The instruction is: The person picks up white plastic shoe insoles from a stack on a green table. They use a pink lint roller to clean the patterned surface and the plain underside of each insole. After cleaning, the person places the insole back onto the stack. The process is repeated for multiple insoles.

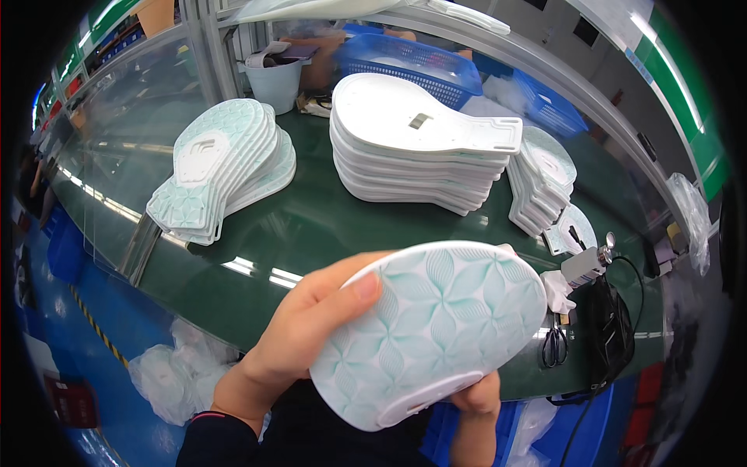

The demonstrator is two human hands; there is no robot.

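A rounded white plastic panel (443, 327) with a pale green petal pattern is held up, tilted, over the near edge of the table. My left hand (311, 307) grips its upper left rim, thumb on the patterned face and fingers behind. At its lower right, my right hand (481, 395) is closed around the narrower end, most of its fingers hidden by the panel. Beyond it stands a tall stack of plain white paddle-shaped panels (405, 117). Patterned panels of the same shape are piled at the left (206, 148) and at the right (537, 163).
On the green table (311, 226), a metal-topped bottle (583, 268), crumpled tissue (557, 292), scissors (554, 346) and a black bag (611, 335) sit at the right. A blue basket (412, 66) and white bucket (274, 82) stand behind. Clear plastic bags (183, 370) lie lower left.
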